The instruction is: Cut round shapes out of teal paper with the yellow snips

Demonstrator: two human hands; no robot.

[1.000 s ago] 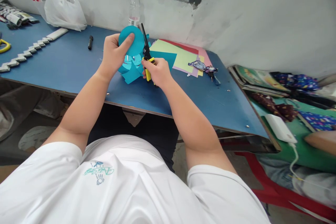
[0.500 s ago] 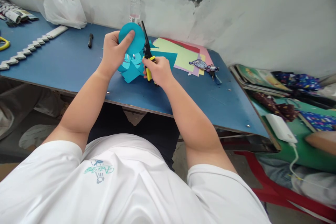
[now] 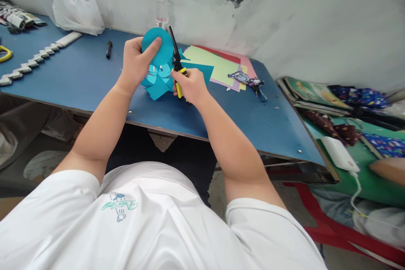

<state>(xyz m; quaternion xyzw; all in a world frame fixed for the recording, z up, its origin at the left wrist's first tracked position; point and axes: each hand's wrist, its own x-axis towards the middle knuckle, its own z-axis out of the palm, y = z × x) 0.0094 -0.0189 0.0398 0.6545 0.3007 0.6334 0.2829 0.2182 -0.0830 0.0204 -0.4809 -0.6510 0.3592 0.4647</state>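
Note:
Pinched between the thumb and fingers of my left hand [image 3: 137, 57] is a round blue paper disc [image 3: 161, 52], held up above the table. My right hand [image 3: 191, 84] grips the yellow-and-black handles of a pair of scissors [image 3: 176, 57]. Their dark blades point up and away, right beside the disc's right edge; whether they touch it I cannot tell. Below the disc lie blue paper scraps [image 3: 158, 86] on the table, some with curved cuts. A larger blue paper sheet [image 3: 205, 71] reaches out behind my right hand.
On the blue table [image 3: 240, 122], coloured paper sheets [image 3: 202, 57] lie under keys on a patterned strap [image 3: 245, 78]. A clear bottle [image 3: 163, 4], a white plastic bag [image 3: 77, 10], a black marker-like stick [image 3: 109, 49] and a folded paper strip [image 3: 38, 57] are farther back and left.
The disc, scissors and both hands have shifted very slightly left. My grip on both things is the same.

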